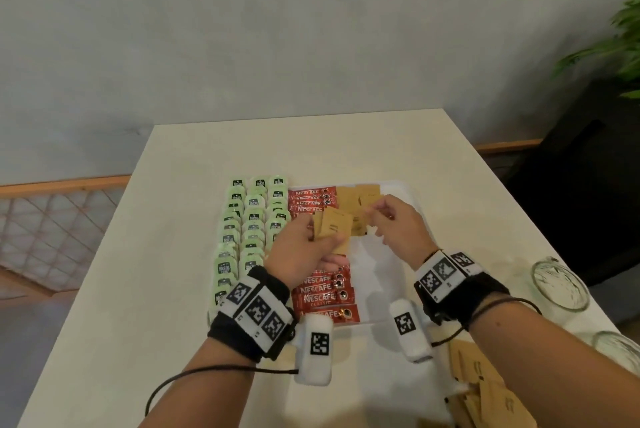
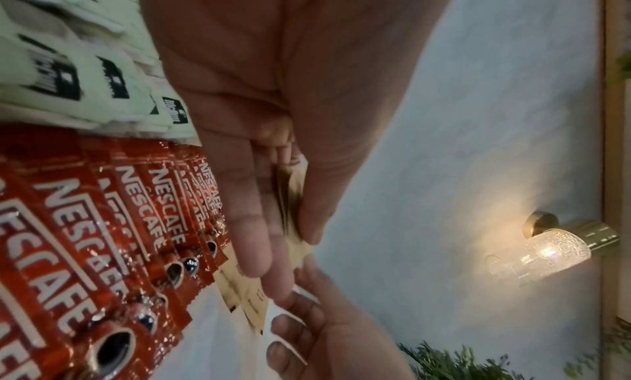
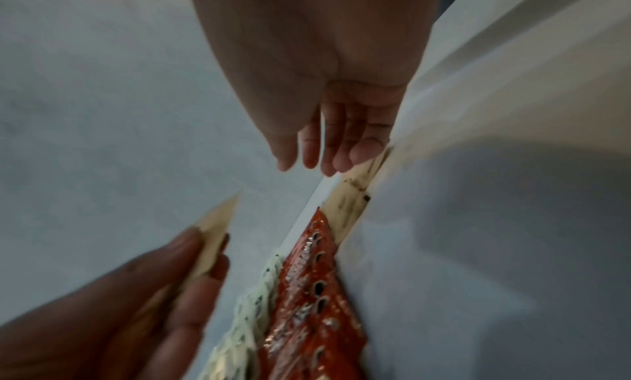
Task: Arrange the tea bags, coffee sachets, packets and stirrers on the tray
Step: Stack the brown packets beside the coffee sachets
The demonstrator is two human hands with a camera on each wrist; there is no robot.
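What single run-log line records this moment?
left hand: holds brown packets | right hand: reaching over tray | tea bags, coffee sachets: laid in rows

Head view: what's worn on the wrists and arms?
Bare forearms, no sleeves. Each wrist has a black band carrying white square-code markers, plus a white camera pod with its own code tag. A thin black cable trails from the left pod. A thin dark cord loops the right wrist.

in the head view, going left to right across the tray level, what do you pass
Pale green tea bags in rows → red Nescafe coffee sachets in a column → left hand holding a fan of brown paper packets → right hand → bare white tray floor → clear glass jar.
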